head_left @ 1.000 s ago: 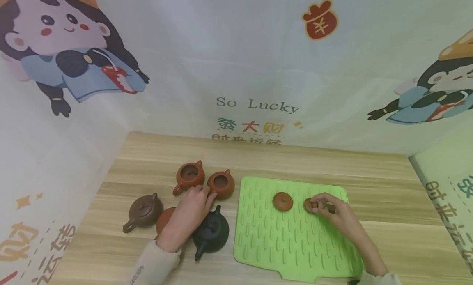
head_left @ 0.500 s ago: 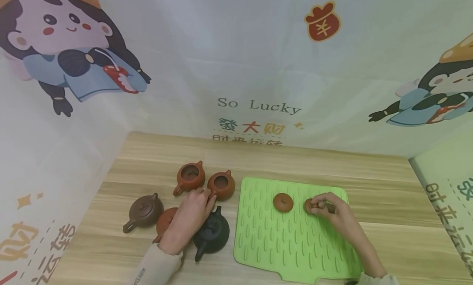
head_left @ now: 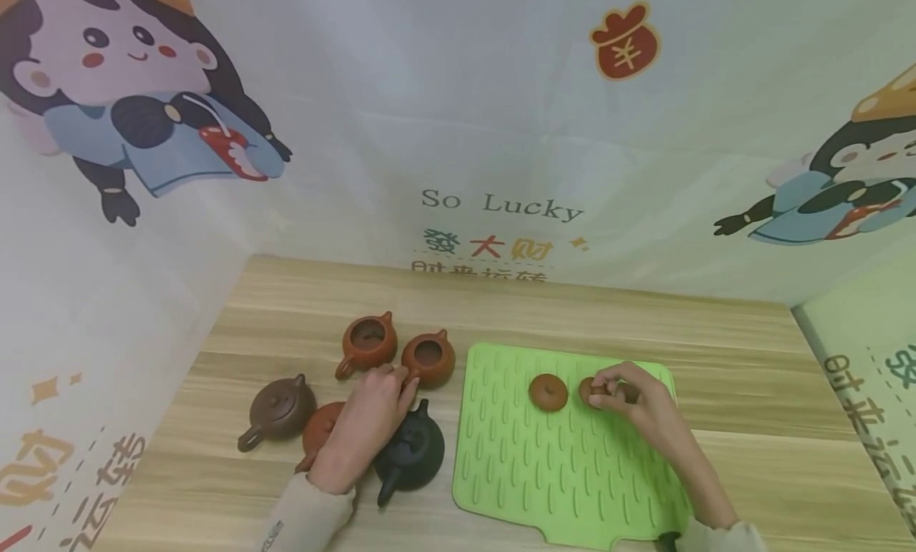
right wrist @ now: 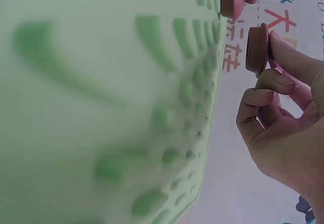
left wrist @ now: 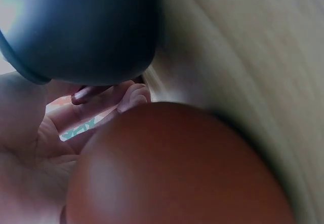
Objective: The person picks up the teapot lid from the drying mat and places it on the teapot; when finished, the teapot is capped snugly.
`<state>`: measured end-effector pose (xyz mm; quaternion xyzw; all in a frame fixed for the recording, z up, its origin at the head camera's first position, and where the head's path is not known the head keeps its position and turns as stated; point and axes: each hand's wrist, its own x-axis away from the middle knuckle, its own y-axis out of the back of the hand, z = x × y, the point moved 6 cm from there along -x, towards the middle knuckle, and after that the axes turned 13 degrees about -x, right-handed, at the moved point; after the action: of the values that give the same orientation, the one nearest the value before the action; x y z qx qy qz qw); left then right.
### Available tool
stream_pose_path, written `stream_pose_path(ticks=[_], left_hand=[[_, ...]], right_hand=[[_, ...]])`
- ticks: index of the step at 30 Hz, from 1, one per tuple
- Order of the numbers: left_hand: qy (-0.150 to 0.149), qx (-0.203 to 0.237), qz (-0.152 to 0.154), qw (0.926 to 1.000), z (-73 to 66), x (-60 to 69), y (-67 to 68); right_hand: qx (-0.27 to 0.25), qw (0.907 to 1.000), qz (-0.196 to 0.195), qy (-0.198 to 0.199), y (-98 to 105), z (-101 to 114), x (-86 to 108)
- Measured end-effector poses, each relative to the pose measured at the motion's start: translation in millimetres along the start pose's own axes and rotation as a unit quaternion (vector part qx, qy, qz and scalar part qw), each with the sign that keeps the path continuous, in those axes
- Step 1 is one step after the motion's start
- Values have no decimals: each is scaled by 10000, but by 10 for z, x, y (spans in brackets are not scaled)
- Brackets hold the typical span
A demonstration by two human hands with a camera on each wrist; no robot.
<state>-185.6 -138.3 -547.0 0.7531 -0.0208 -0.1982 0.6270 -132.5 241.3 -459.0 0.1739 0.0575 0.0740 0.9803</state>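
My left hand [head_left: 368,417] reaches over the teapots, its fingertips and thumb at the handle of an open reddish-brown teapot [head_left: 428,351]. In the left wrist view part of that handle [left wrist: 87,94] shows between the fingers, below the black teapot [left wrist: 86,31]. My right hand [head_left: 637,397] pinches a small brown teapot lid [head_left: 590,391] between thumb and fingers. The right wrist view shows this lid [right wrist: 257,49] tilted and held clear of the green mat [right wrist: 76,133]. Another brown lid [head_left: 548,392] lies on the mat, left of the right hand.
A second lidless teapot [head_left: 368,337] stands behind the left hand. A lidded dark brown teapot [head_left: 282,409] is at the left. A red teapot [head_left: 320,426] is partly hidden by the left wrist. A black teapot [head_left: 410,448] stands beside the green mat [head_left: 515,472]. Printed cloth hangs around the table.
My right hand has shifted a little left with the lid, closer to the lid lying on the mat. The left hand has stayed at the teapot handle.
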Motion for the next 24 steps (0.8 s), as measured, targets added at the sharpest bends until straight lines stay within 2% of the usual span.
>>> stream_pose_path(ticks=[5,9,16,24], left_hand=[[51,35,-79,9999,-5,-2,38],[60,105,-167,9998,-13,1,64],[83,70,91,9999,12,6,0],[66,95,70,9999,3,-2,18]], right_hand=[[-122,9998,13,-165,-91,55,-78],[-235,9996,107,-111,-226,132,-175],[-408,9985,354,-98,-499,266,-338],[-416,9975,567,-4,-782,342,-474]])
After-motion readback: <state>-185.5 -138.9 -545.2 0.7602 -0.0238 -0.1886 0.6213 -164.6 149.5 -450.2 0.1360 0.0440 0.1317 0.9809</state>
